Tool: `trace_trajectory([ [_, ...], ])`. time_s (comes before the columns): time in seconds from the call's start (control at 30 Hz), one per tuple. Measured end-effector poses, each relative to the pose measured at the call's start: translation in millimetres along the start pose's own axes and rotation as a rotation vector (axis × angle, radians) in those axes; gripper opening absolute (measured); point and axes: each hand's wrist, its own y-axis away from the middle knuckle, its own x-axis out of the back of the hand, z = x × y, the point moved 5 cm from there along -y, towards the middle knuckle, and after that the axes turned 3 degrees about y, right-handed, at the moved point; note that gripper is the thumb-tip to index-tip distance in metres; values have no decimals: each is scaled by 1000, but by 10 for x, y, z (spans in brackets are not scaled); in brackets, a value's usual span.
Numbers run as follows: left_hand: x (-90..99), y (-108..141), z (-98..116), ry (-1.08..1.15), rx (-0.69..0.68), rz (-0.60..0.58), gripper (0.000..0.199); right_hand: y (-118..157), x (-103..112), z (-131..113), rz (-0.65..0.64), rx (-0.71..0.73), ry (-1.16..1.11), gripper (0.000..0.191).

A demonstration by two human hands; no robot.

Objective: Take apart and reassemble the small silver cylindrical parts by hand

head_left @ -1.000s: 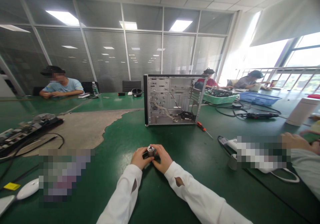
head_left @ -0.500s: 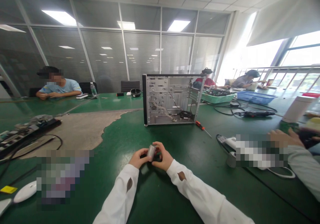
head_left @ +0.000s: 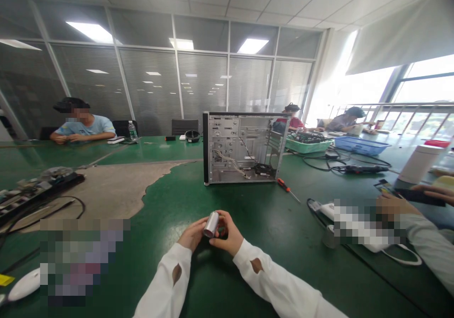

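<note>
A small silver metal cylinder (head_left: 212, 224) is held over the green table between my two hands, tilted with its round reddish-brown end towards me. My left hand (head_left: 194, 232) is closed on the cylinder's left side. My right hand (head_left: 229, 233) curls its fingers around the right side, with the index finger at the cylinder's far end. Something small, dark and reddish shows between the right thumb and fingers; I cannot make out what it is. Beyond my hands, an open computer case (head_left: 244, 150) stands upright, with loose wires inside. An orange-handled screwdriver (head_left: 283, 185) lies at its right corner.
A power strip (head_left: 326, 210) with cables lies to the right, near a co-worker's hand (head_left: 393, 208). A white bottle (head_left: 420, 163), a green basket (head_left: 308, 145) and a blue basket (head_left: 362, 146) stand farther back. Electronic parts (head_left: 39, 190) lie on the left.
The cylinder has turned and tilted so its round end now faces me. My left hand has shifted along it. At the right, the co-worker's hands have moved and a dark object shows there.
</note>
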Motion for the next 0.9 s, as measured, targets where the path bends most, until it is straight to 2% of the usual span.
trace_trajectory([
  [0.2,-18,1,-37,45,1,1,45,-12,-1,-3,20,-39,-59,67],
  [0.37,110,-64,-104,17,-9,129,47,-30,-4,67,29,-98,-149,56],
  [0.5,142,-97,-138,-35,10,183,53,-61,14,191,43,-184,-262,58],
  [0.63,161,-113,-144,-46,-9,223,51,-102,27,265,31,-226,-393,59],
  [0.77,150,-119,-146,-78,-35,194,52,-121,60,281,93,-254,-545,53],
  [0.9,122,-103,-131,-154,-62,154,59,-102,102,274,115,-363,-709,36],
])
